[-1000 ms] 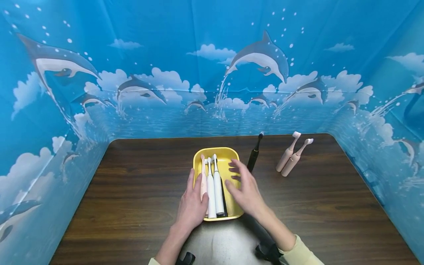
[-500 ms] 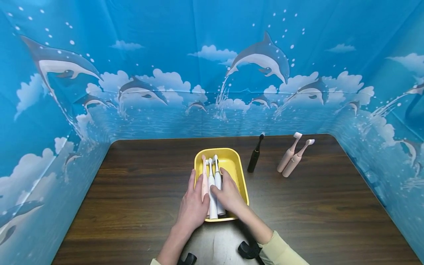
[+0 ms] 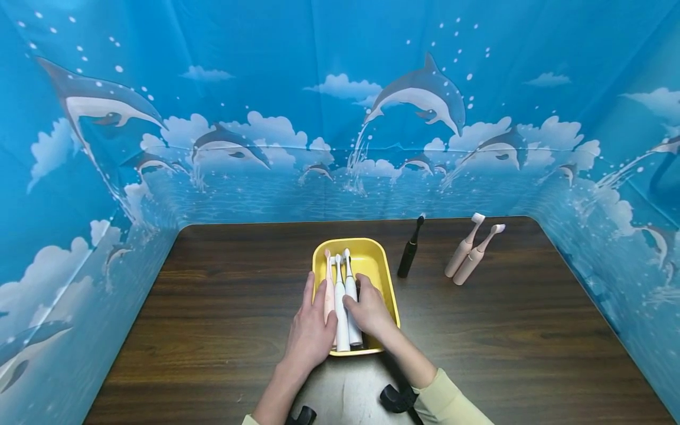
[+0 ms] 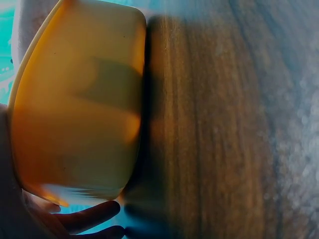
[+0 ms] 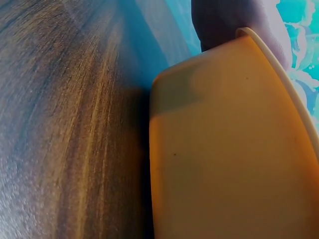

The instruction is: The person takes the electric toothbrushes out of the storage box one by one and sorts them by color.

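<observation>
A yellow tray (image 3: 392, 295) sits on the table in the head view, holding several electric toothbrushes side by side. My left hand (image 3: 310, 333) grips its left wall, the thumb over the rim beside a pink electric toothbrush (image 3: 329, 298). In the left wrist view, two of its fingers (image 4: 92, 217) show past the tray's end wall. My right hand (image 3: 374, 313) is inside the tray. Its thumb and fingers pinch the right-hand white electric toothbrush (image 3: 354, 336); another white electric toothbrush (image 3: 342, 330) lies just left of it. A black toothbrush beside these is mostly hidden.
Right of the tray, a black electric toothbrush (image 3: 408, 257) stands upright on the wooden table (image 3: 223, 319). Farther right, two pale pink electric toothbrushes (image 3: 467, 265) stand close together. A blue dolphin-print curtain (image 3: 265, 195) surrounds the table's back and sides.
My right hand has come left from above the tray's right side, down onto the right-hand white electric toothbrush, then shifted slightly right. My left hand stays at the tray's left wall.
</observation>
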